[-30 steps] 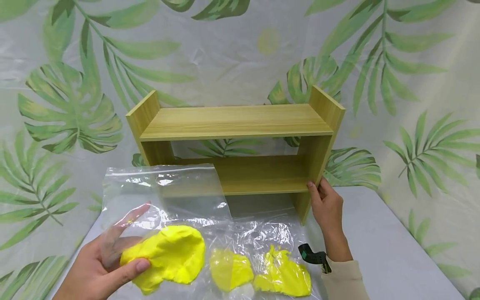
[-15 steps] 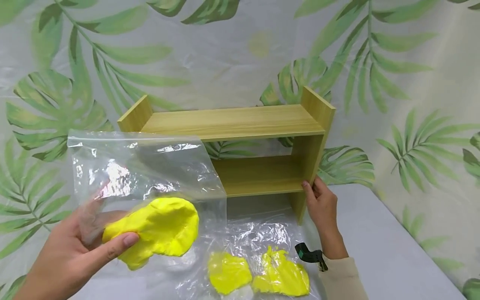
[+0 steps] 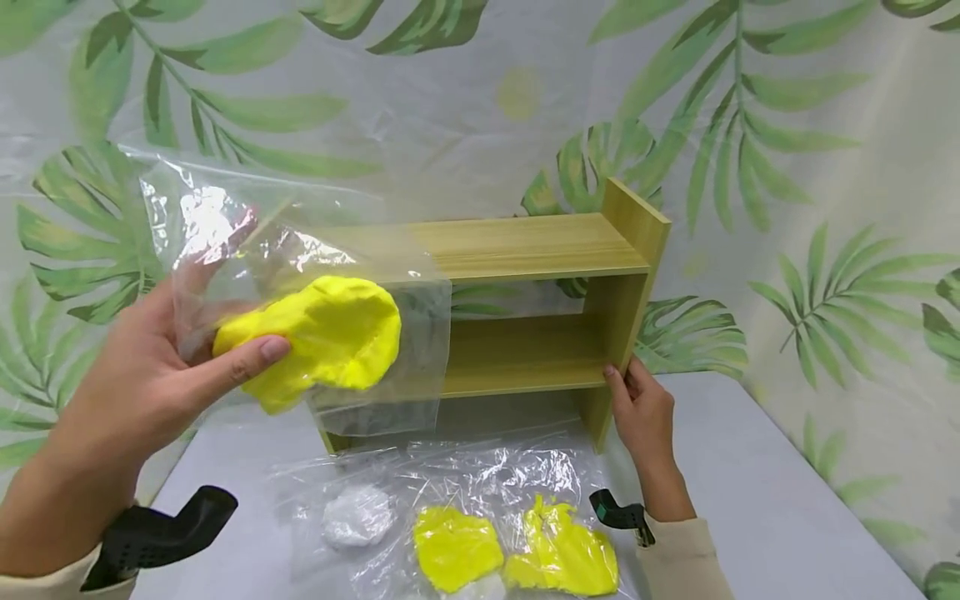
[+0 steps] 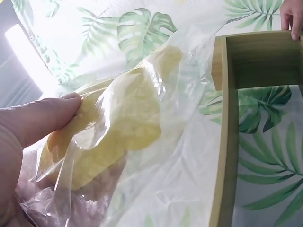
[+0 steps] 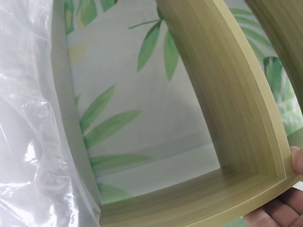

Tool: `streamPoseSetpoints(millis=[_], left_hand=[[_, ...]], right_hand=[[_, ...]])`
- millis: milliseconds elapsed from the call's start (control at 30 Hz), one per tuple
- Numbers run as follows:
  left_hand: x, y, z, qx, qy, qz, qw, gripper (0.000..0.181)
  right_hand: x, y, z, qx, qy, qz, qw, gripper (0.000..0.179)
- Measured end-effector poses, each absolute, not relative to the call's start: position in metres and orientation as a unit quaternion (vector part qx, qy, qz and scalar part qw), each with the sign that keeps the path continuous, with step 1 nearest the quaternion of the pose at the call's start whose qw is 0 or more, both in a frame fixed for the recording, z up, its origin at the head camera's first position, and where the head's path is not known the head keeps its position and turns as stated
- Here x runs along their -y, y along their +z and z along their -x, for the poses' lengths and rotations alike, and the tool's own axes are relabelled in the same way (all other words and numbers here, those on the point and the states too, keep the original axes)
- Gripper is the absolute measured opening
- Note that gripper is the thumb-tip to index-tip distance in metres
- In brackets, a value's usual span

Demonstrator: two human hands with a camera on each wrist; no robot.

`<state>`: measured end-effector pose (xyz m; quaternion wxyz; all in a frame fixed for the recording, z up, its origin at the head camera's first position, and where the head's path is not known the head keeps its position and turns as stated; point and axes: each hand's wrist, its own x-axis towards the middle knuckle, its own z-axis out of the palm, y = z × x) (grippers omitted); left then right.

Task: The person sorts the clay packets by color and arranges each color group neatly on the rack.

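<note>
My left hand [image 3: 150, 358] pinches a clear zip bag [image 3: 416, 342] with a yellow clay-like lump [image 3: 322, 333] in it, thumb in front and the other fingers behind. Raised off the table, the bag overlaps the left part of a light wooden shelf [image 3: 525, 242]. From the left wrist view, the lump [image 4: 128, 123] shows pale through the plastic, with the shelf [image 4: 227, 142] to its right. My right hand [image 3: 648, 421] grips the edge of the shelf's right side panel near the lower board. Its fingers curl round that corner in the right wrist view, where the hand [image 5: 279, 213] is partly cut off.
On the table [image 3: 750, 492], before the shelf, lie clear bags [image 3: 495, 475] with a left yellow lump [image 3: 456, 546], a right yellow lump [image 3: 570, 554] and a white round lump [image 3: 360, 515]. A leaf-print cloth [image 3: 465, 108] hangs behind.
My left hand has lifted the bag with the yellow lump up in front of the shelf, uncovering the white lump on the table. The right hand keeps its grip on the side panel.
</note>
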<state>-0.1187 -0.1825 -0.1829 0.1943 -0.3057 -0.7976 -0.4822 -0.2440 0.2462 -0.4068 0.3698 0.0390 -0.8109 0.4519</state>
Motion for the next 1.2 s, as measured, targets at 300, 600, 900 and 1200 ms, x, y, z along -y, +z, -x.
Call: streamPoseSetpoints(millis=[300,600,900,1200], left_hand=[[0.166,-0.141,0.140,0.810,-0.433,0.321,0.230,0.088],[0.148,-0.105,0.166,0.808,-0.453,0.313,0.207,0.081],[0.146,-0.107,0.225,0.778,-0.506,0.313,0.199,0.081],[0.136,-0.115,0.263,0.738,-0.583,0.306,0.149,0.074]], right_hand=[[-0.244,-0.404,0.244,0.805,0.456,-0.046,0.377,0.024],[-0.246,-0.406,0.245,0.805,0.450,-0.038,0.385,0.023],[-0.246,-0.408,0.246,0.811,0.443,-0.034,0.380,0.024],[-0.244,-0.412,0.249,0.811,0.441,-0.038,0.383,0.024]])
